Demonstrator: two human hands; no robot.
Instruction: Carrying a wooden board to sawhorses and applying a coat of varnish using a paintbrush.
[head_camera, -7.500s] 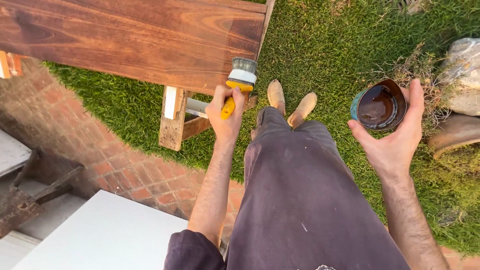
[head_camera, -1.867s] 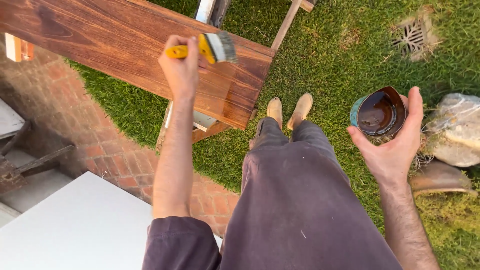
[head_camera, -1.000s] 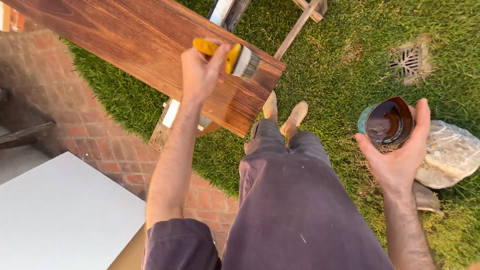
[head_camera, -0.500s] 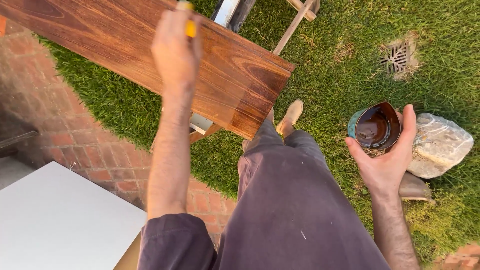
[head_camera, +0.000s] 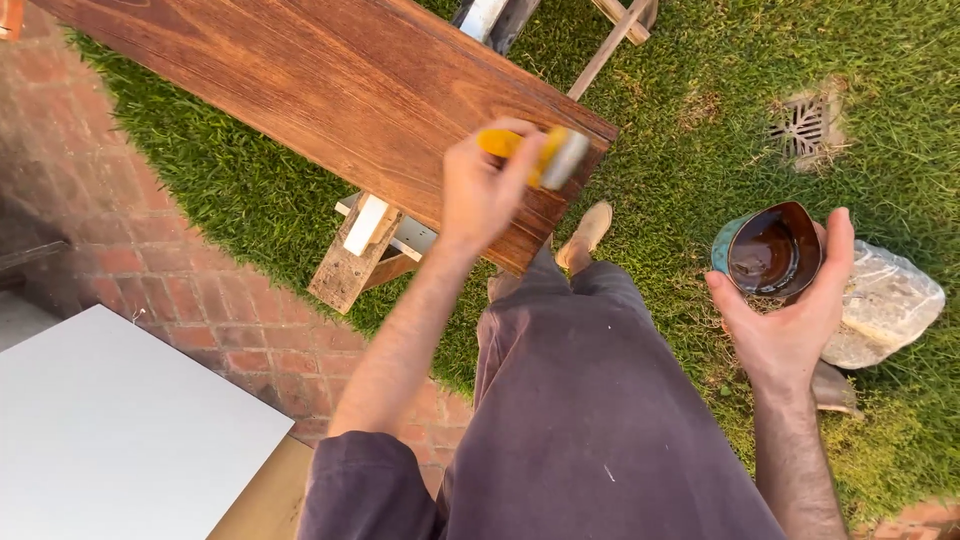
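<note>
A small round tin (head_camera: 768, 250) with a teal outer wall sits in the right hand (head_camera: 790, 320), tipped a little toward the camera so its inside shows: it holds dark brown, glossy liquid, wood stain by the look of it, which also coats the inner wall. The right hand's grip is wrapped round the tin from below, fingers up one side and thumb up the other, palm turned upward, forearm reaching out over the grass (head_camera: 690, 150).

The left hand (head_camera: 485, 190) is raised over the near end of a long wooden plank (head_camera: 330, 85), arm stretched forward, wrist bent. Its grip is clamped on the yellow handle of a paintbrush (head_camera: 540, 155); the metal ferrule points right, and the brush is blurred. The bristles lie at the plank's end edge; whether they touch the wood cannot be told.

The plank is reddish brown with strong grain and a wet sheen. It rests on a rough timber sawhorse (head_camera: 365, 250) that stands on the grass. Beside the grass runs red brick paving (head_camera: 170, 290), and a flat white board (head_camera: 110, 440) lies at lower left. A crumpled clear plastic bag (head_camera: 885, 305) lies just behind the right hand, and a metal drain grate (head_camera: 805, 125) sits in the lawn beyond.
</note>
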